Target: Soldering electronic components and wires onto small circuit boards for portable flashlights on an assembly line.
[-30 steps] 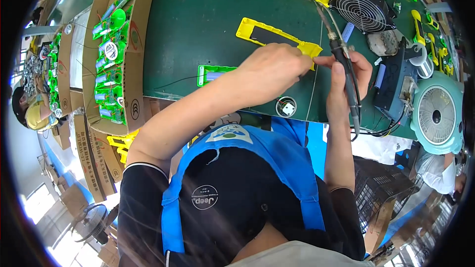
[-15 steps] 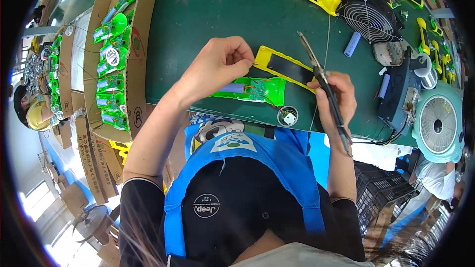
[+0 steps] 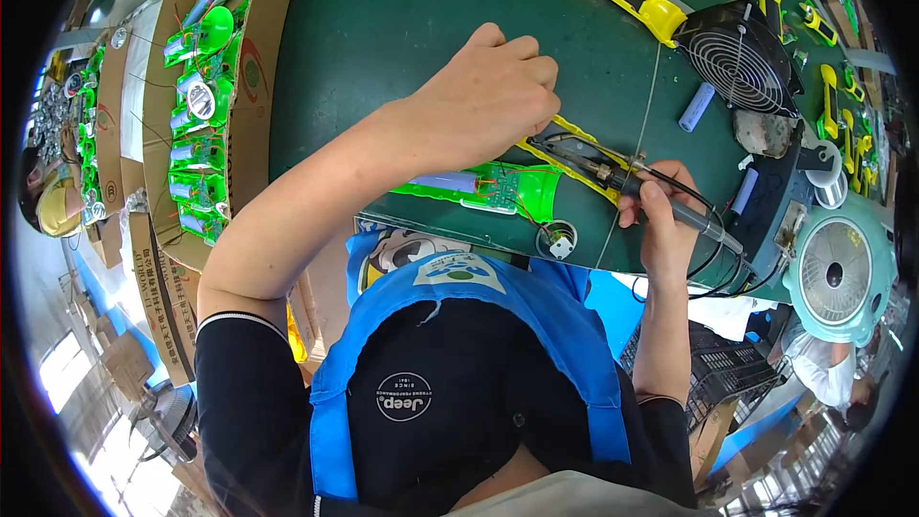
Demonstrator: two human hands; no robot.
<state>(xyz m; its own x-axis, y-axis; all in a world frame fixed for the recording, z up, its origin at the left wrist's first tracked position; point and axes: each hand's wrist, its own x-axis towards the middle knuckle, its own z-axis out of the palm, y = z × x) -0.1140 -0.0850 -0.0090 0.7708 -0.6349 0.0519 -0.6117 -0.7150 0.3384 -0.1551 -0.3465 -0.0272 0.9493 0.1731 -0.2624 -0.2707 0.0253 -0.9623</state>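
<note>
1. So the tall brown cardboard box (image 3: 251,134) on the left is holding a row of green plastic housings (image 3: 196,148) with blue cells, circuit boards and loose wires. A second brown cardboard box (image 3: 109,134) farther left is carrying more green parts.
2. The long yellow plastic shell (image 3: 567,169) is lying on the dark green tabletop (image 3: 383,38) between the two hands, its far-left end right by the left hand (image 3: 503,91).
3. That left hand is curling its fingers inward; can't tell what it's pinching, since its back is facing the camera.
4. The right hand (image 3: 667,215) is gripping a slim black-handled soldering iron (image 3: 708,227), which is pointing left over the shell and hiding its middle.
5. A wired green plastic housing with a blue cell (image 3: 546,191) is sitting just beside the shell, body side, and the left forearm is covering its left end. A small round silver-and-white part (image 3: 557,240) is resting near it.
6. Off right, a black square fan with a wire grille (image 3: 737,62), a loose blue cylindrical cell (image 3: 697,107) and a round teal fan (image 3: 833,273) are crowding the bench.
</note>
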